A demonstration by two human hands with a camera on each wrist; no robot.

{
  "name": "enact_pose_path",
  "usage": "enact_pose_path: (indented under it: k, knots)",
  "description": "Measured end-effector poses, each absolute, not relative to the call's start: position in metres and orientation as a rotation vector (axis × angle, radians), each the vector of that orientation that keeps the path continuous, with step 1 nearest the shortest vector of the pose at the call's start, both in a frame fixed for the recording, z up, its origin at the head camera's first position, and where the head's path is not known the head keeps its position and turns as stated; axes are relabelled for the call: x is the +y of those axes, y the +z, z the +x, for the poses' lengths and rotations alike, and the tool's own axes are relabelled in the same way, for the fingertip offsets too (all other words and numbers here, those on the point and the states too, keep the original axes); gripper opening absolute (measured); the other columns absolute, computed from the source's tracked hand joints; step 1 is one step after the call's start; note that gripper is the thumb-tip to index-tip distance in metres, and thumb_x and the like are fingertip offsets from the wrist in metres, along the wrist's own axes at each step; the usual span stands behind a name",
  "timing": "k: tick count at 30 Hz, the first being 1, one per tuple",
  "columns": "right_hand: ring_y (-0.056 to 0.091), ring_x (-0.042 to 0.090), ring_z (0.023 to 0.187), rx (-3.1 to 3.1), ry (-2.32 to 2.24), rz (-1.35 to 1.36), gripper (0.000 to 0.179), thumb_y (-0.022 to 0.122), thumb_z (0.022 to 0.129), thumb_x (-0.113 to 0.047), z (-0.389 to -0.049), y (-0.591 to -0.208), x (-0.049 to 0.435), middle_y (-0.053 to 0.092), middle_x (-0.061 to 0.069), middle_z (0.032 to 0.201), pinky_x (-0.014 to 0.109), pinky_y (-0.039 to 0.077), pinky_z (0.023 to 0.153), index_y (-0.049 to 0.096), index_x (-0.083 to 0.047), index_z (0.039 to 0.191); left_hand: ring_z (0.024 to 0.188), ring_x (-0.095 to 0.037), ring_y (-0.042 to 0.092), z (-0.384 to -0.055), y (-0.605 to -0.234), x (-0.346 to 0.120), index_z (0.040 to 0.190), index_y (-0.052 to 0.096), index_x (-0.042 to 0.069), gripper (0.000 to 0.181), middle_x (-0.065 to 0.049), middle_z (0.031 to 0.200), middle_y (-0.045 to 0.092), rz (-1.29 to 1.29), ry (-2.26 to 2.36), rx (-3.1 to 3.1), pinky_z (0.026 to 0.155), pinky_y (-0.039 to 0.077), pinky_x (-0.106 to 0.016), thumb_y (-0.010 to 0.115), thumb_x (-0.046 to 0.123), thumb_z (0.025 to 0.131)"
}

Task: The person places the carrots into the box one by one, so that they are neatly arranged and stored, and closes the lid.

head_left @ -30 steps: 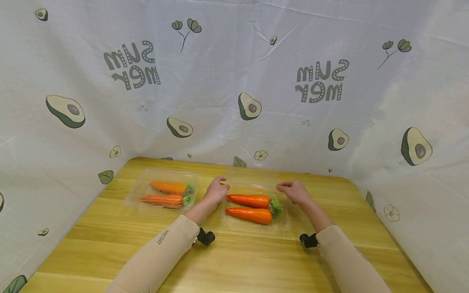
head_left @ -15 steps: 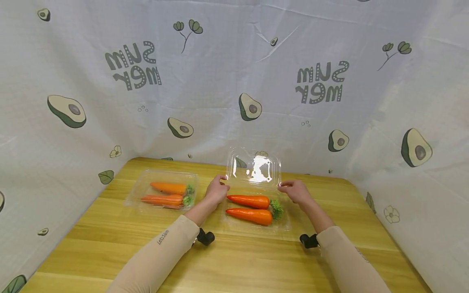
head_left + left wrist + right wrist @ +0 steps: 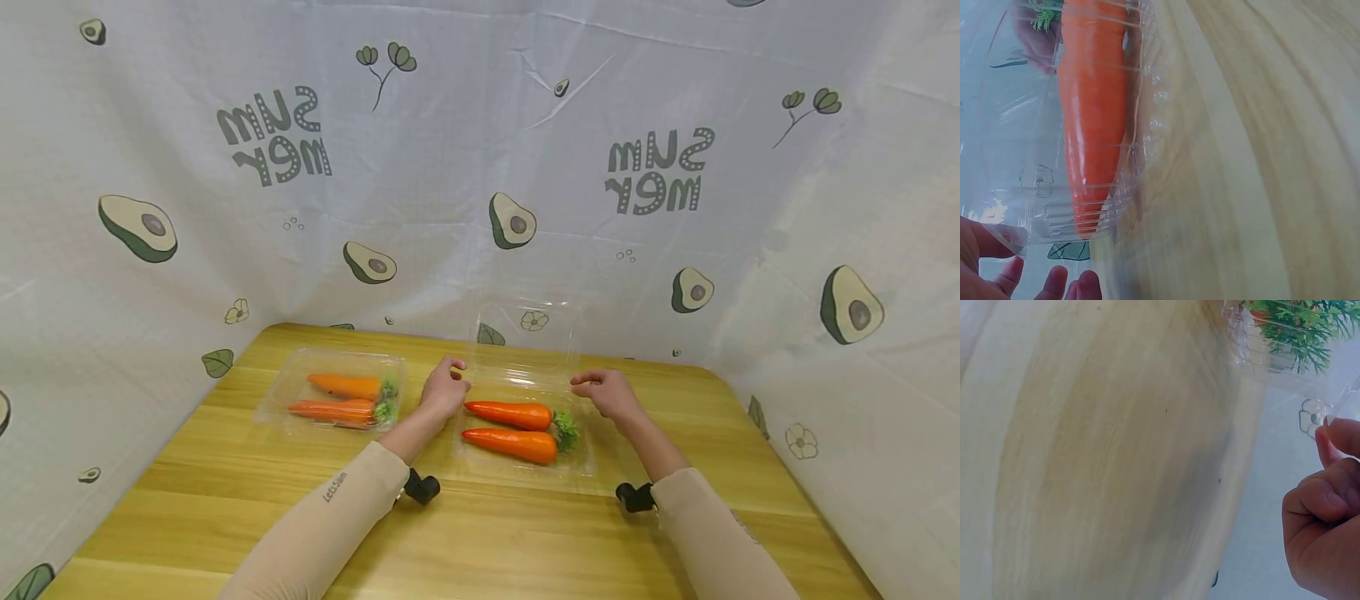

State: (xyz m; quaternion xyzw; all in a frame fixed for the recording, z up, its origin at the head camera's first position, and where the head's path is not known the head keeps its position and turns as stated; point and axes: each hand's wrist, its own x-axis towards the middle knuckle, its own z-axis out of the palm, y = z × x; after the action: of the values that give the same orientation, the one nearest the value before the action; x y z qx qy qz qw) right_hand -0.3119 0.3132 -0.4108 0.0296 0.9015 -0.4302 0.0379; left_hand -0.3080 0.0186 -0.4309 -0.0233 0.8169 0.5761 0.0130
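A clear plastic clamshell box (image 3: 525,471) lies in the middle of the table, with two carrots (image 3: 510,413) with green tops in its base. Its hinged lid (image 3: 525,333) stands raised at the back. My left hand (image 3: 446,390) is at the lid's left corner; in the left wrist view the thumb (image 3: 997,244) lies against the plastic edge, the other fingers curved below. My right hand (image 3: 609,393) pinches the lid's right corner between thumb and forefinger (image 3: 1335,434), its remaining fingers curled in.
Another clear clamshell box (image 3: 296,367), with two carrots (image 3: 345,385) inside, lies at the left. A white printed curtain (image 3: 450,167) hangs round the back and sides of the wooden table (image 3: 510,533). Both forearms carry black wrist cameras (image 3: 422,489).
The lid has swung up from lying low behind the base to standing raised, and a bright glare on it has come and gone. The hands have hardly moved; the carrots are still.
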Motion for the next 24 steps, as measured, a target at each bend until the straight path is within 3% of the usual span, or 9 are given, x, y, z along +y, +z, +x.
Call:
enact_pose_path:
  k: [3, 5, 8, 10, 12, 18, 24]
  knots:
    - [0.027, 0.01, 0.047, 2.765, -1.321, 0.076, 0.03, 0.063, 0.098, -0.019, -0.3112, -0.4117, 0.315, 0.066, 0.018, 0.12, 0.024, 0.029, 0.048, 0.068, 0.0, 0.121, 0.086, -0.026, 0.056, -0.3073, -0.4306, 0.0192, 0.118, 0.058, 0.01, 0.023, -0.014, 0.119, 0.061, -0.077, 1.781, 2.565, 0.066, 0.044, -0.031, 0.063, 0.006, 0.096]
    - [0.027, 0.01, 0.047, 2.762, -1.327, 0.072, 0.031, 0.066, 0.097, -0.021, -0.311, -0.4127, 0.316, 0.067, 0.011, 0.104, 0.024, 0.029, 0.048, 0.069, -0.002, 0.12, 0.086, -0.026, 0.056, -0.3067, -0.4301, 0.0196, 0.118, 0.058, 0.01, 0.023, -0.013, 0.119, 0.062, -0.079, 1.775, 2.574, 0.066, 0.044, -0.031, 0.063, 0.006, 0.095]
    - [0.027, 0.01, 0.047, 2.763, -1.334, 0.03, 0.034, 0.069, 0.095, -0.022, -0.3102, -0.4134, 0.3174, 0.052, -0.001, 0.074, 0.025, 0.028, 0.048, 0.068, -0.001, 0.121, 0.085, -0.026, 0.057, -0.3056, -0.4294, 0.0196, 0.117, 0.059, 0.009, 0.023, -0.013, 0.117, 0.062, -0.083, 1.772, 2.584, 0.066, 0.044, -0.031, 0.063, 0.006, 0.095]
    - [0.026, 0.011, 0.047, 2.765, -1.335, 0.014, 0.035, 0.071, 0.094, -0.022, -0.3095, -0.4133, 0.3174, 0.037, -0.005, 0.063, 0.025, 0.027, 0.049, 0.068, -0.001, 0.121, 0.085, -0.026, 0.057, -0.3053, -0.4291, 0.0195, 0.117, 0.058, 0.009, 0.022, -0.012, 0.116, 0.062, -0.081, 1.77, 2.59, 0.066, 0.044, -0.031, 0.063, 0.006, 0.095]
    - [0.026, 0.012, 0.048, 2.776, -1.322, -0.013, 0.036, 0.071, 0.095, -0.022, -0.3088, -0.413, 0.3175, 0.03, -0.005, 0.061, 0.027, 0.026, 0.05, 0.067, 0.0, 0.122, 0.085, -0.026, 0.057, -0.3052, -0.4295, 0.0193, 0.117, 0.058, 0.009, 0.022, -0.012, 0.116, 0.062, -0.078, 1.77, 2.592, 0.066, 0.044, -0.031, 0.063, 0.006, 0.096]
    - [0.032, 0.015, 0.059, 2.836, -1.292, -0.052, 0.033, 0.071, 0.094, -0.02, -0.3072, -0.4136, 0.3165, 0.036, -0.002, 0.065, 0.029, 0.028, 0.055, 0.068, 0.001, 0.119, 0.087, -0.026, 0.057, -0.3056, -0.4306, 0.0197, 0.113, 0.058, 0.011, 0.019, -0.011, 0.115, 0.062, -0.074, 1.762, 2.605, 0.068, 0.045, -0.032, 0.063, 0.006, 0.096]
    - [0.033, 0.015, 0.058, 2.861, -1.296, -0.066, 0.029, 0.072, 0.094, -0.019, -0.307, -0.4165, 0.3173, 0.036, -0.002, 0.064, 0.028, 0.028, 0.053, 0.068, 0.0, 0.115, 0.092, -0.028, 0.059, -0.3065, -0.4315, 0.0209, 0.111, 0.06, 0.011, 0.017, -0.01, 0.112, 0.063, -0.076, 1.726, 2.658, 0.077, 0.048, -0.037, 0.065, 0.008, 0.095]
